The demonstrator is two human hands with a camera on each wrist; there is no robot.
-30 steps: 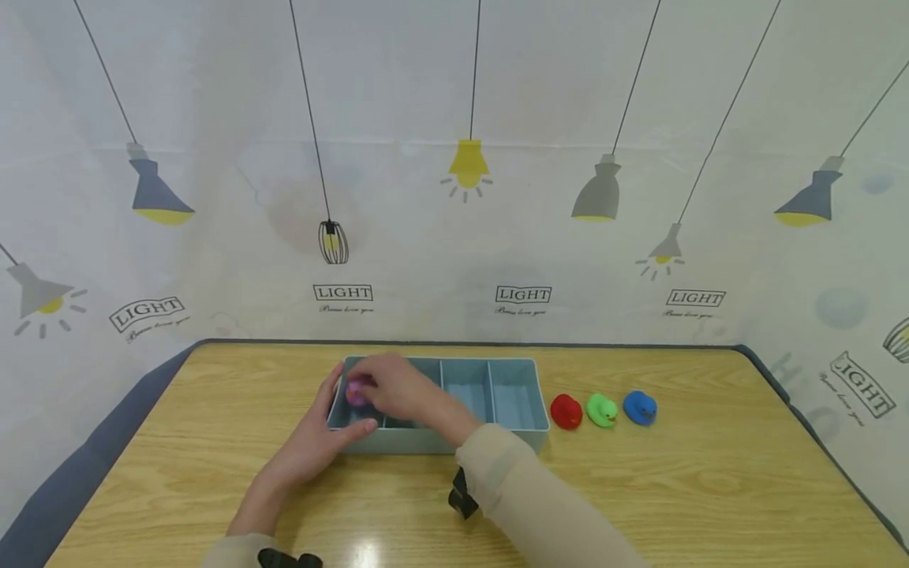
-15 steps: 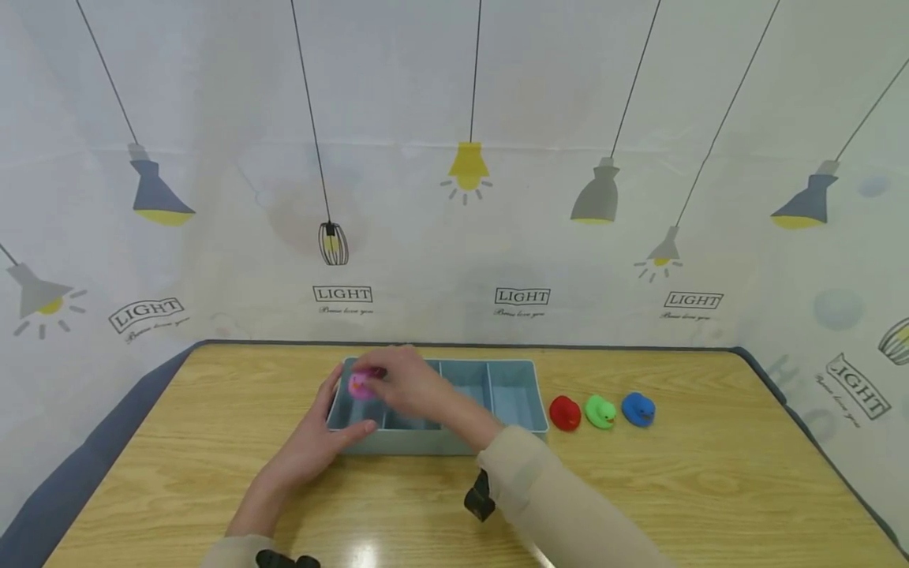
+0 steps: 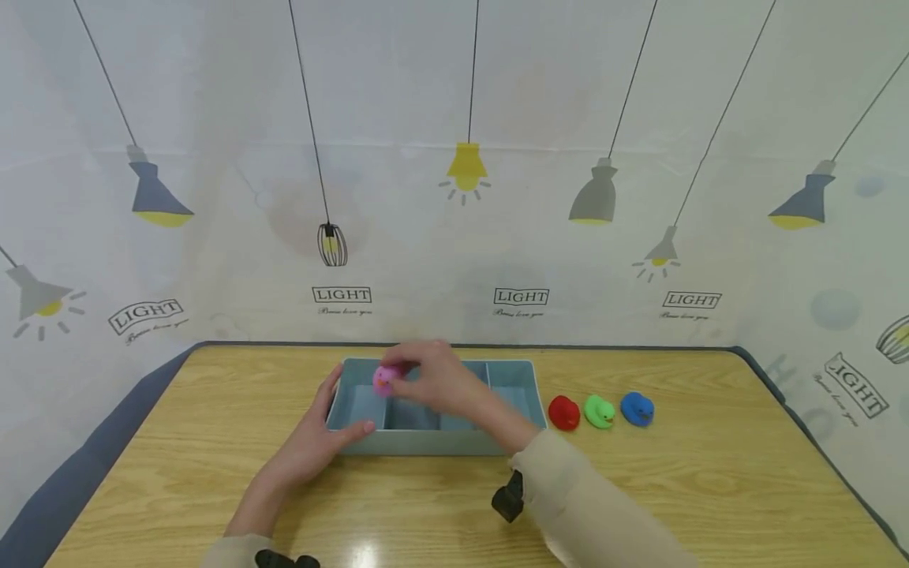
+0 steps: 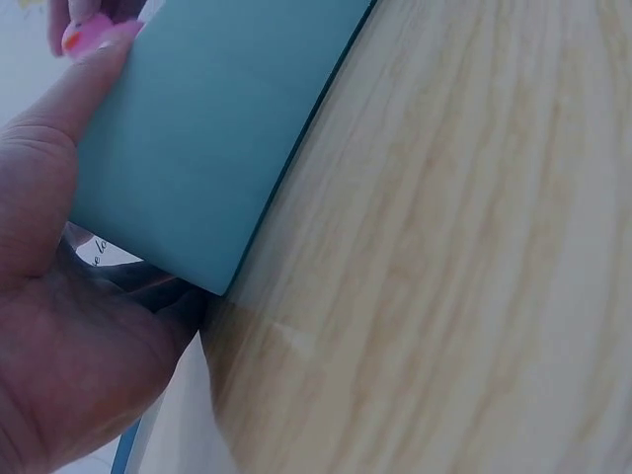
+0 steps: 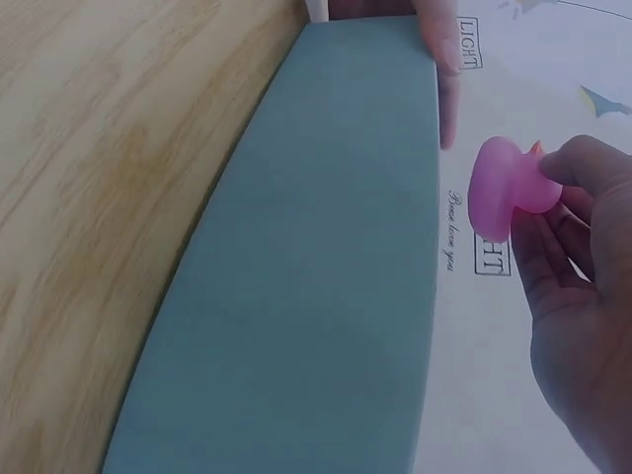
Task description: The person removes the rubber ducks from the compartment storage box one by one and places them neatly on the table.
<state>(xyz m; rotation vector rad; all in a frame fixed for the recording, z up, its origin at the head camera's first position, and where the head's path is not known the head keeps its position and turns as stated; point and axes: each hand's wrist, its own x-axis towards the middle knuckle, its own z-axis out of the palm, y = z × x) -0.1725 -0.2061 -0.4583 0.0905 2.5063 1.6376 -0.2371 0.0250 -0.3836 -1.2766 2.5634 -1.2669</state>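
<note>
Between the thumb and fingers of my right hand (image 3: 443, 383) is a pink rubber duck (image 5: 509, 188), raised above the blue-grey divided box (image 3: 440, 443). In the head view the duck overlaps the divider between the box's two leftmost compartments. My left hand (image 3: 312, 442) grips the box's left end, thumb over the front rim and fingers round the end wall. That thumb (image 4: 84, 94) also shows along the rim in the left wrist view. The right hand and forearm hide part of the middle compartments.
To the right of the box, a red rubber duck (image 3: 564, 412), a green one (image 3: 600, 411) and a blue one (image 3: 637, 409) stand in a row on the wooden table (image 3: 710, 489). A white lamp-printed backdrop (image 3: 419, 260) rises behind the table's far edge.
My right hand has lifted the pink duck up out of the leftmost compartment and carried it a little to the right. The left hand has stayed on the box.
</note>
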